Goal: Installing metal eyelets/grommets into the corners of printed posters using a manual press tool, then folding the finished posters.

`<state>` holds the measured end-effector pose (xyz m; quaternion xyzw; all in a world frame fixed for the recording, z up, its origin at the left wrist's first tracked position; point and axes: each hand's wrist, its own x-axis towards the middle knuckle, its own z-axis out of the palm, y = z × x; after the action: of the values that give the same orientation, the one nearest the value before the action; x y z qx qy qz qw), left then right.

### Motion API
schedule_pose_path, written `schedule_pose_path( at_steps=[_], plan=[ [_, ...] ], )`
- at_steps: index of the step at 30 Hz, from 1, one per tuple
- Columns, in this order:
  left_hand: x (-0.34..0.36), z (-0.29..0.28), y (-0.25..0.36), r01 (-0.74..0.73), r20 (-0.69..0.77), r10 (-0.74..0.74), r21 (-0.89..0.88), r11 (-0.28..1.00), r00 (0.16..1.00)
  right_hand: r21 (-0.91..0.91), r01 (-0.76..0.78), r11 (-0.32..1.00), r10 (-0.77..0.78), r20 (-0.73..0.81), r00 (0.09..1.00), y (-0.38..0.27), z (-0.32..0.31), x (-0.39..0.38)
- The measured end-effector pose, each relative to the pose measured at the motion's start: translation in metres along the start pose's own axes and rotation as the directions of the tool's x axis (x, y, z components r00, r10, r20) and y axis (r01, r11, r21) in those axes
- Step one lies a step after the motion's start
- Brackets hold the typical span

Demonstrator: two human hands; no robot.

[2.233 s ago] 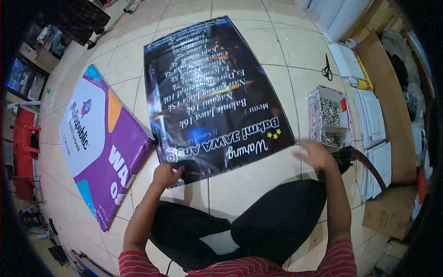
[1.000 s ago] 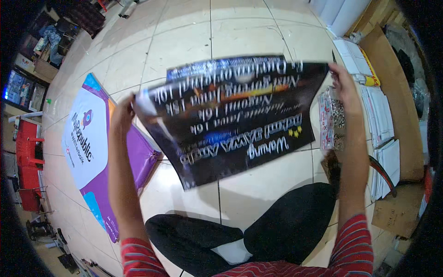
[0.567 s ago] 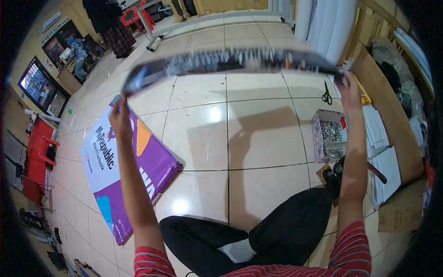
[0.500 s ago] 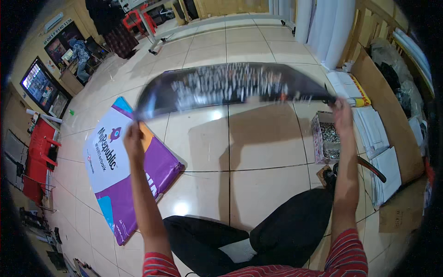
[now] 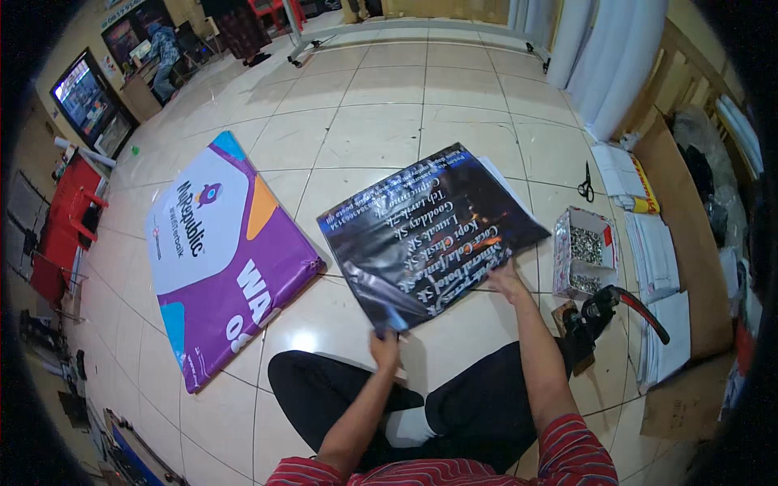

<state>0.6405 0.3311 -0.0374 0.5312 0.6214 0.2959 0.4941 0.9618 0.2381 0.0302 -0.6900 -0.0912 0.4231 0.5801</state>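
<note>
A dark folded vinyl banner (image 5: 405, 231) with rows of pale print lies aslant on the floor tiles in front of my crossed legs. My left hand (image 5: 385, 353) is closed on its nearest corner. Farther right along the near edge, my right hand (image 5: 508, 283) grips the banner with its fingers at the rim. White backing shows past the banner's far right side. To the left lies a separate folded banner (image 5: 279, 267) in purple, white, orange and blue, apart from both hands.
At right stand a box of metal eyelets (image 5: 561, 257), black scissors (image 5: 586, 185) and a black hand press (image 5: 598, 314) with a red-edged lever. Beyond them are stacked white folded sheets (image 5: 651, 255) and a cardboard sheet (image 5: 689, 243). White rolls (image 5: 620, 65) lean behind; a wheeled frame (image 5: 413, 32) stands far ahead.
The dark banner, earlier stretched in the air between both hands, has come down onto the floor and turned aslant. My hands have moved closer together and nearer to me.
</note>
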Motion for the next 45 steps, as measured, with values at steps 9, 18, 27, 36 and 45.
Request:
schedule_pose_path(
  at_steps=[9, 18, 27, 36, 45],
  plan=[
    [-0.068, -0.006, 0.073, -0.327, 0.571, 0.161, 0.202, 0.923, 0.805, -0.887, -0.207, 0.414, -0.059, -0.252, 0.966, -0.006, 0.026, -0.057],
    [0.121, -0.046, 0.089, -0.131, 0.138, 0.033, 0.802, 0.583, 0.99, -0.776, -0.004, 0.631, -0.378, -0.312, 0.872, 0.071, -0.077, 0.013],
    [0.022, 0.021, 0.13, -0.943, 0.221, 0.924, 0.188, 0.274, 0.312, -0.914, -0.324, 0.245, -0.304, -0.39, 0.869, 0.055, -0.002, -0.004],
    [-0.021, 0.067, 0.025, -0.934, 0.756, 0.576, 0.128, 0.333, 0.309, -0.902, -0.338, 0.268, -0.31, -0.413, 0.857, 0.066, -0.004, 0.0],
    [-0.017, 0.07, 0.032, -0.952, 0.775, 0.578, 0.097, 0.29, 0.255, -0.9, -0.328, 0.287, -0.297, -0.409, 0.863, 0.053, -0.004, 0.001]
  ],
)
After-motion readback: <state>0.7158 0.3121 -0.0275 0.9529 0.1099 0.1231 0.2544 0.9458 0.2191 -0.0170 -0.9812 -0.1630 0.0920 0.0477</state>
